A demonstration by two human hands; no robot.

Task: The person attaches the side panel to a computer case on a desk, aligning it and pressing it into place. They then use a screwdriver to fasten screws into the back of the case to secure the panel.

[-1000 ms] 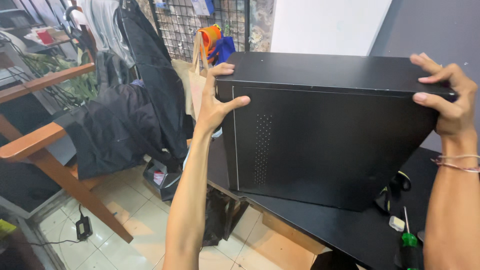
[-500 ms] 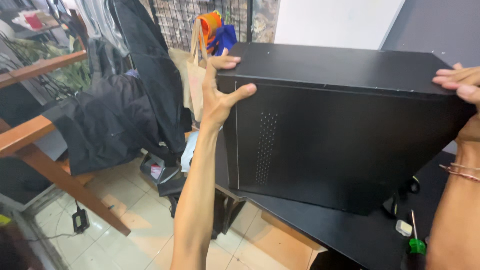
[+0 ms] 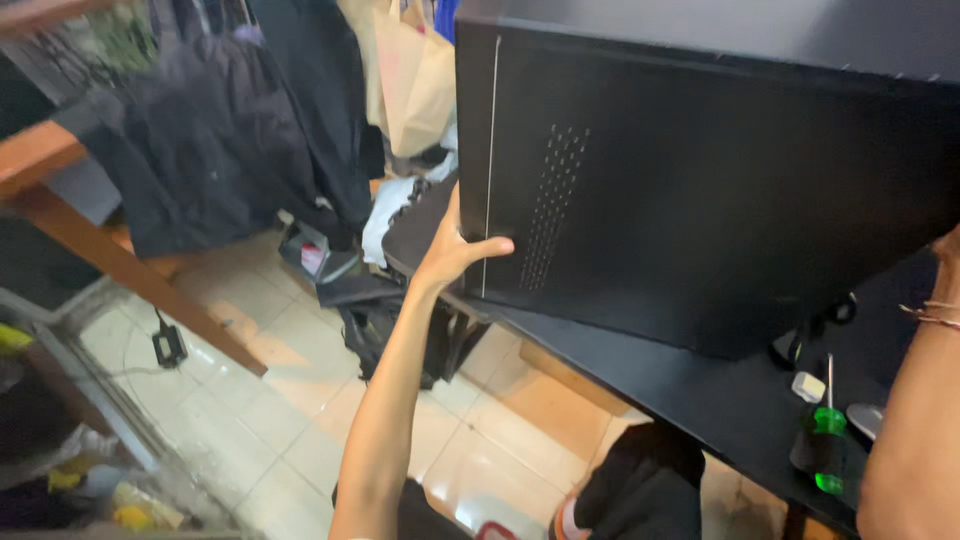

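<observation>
2 bare hands are seen at a large black computer case (image 3: 720,190), which fills the upper right of the head view and is held tilted above a black desk (image 3: 700,400). The left hand (image 3: 455,250) is pressed against the case at its lower left corner, with the thumb laid across the side panel just beside a patch of small vent holes and the fingers wrapped around the corner edge; the case is gripped there. Only the wrist and forearm of the right hand (image 3: 945,300) are shown at the right edge of the frame, with a thin bracelet (image 3: 930,315) around the wrist; the fingers are hidden behind the case, so it cannot be told whether they are closed on it.

The lower edge of the case is seen near the desk's front edge; whether it rests on the desk cannot be told. On the desk near its right end, below the case, a screwdriver with a green handle (image 3: 825,440) is stood upright, with a small white object (image 3: 807,386) just beside it.

Beyond the desk's left end, dark clothing (image 3: 220,130) is hung over a wooden frame (image 3: 110,250), and a pale bag (image 3: 415,80) is hung near the case's top left corner. A tiled floor (image 3: 300,400) is seen below.
</observation>
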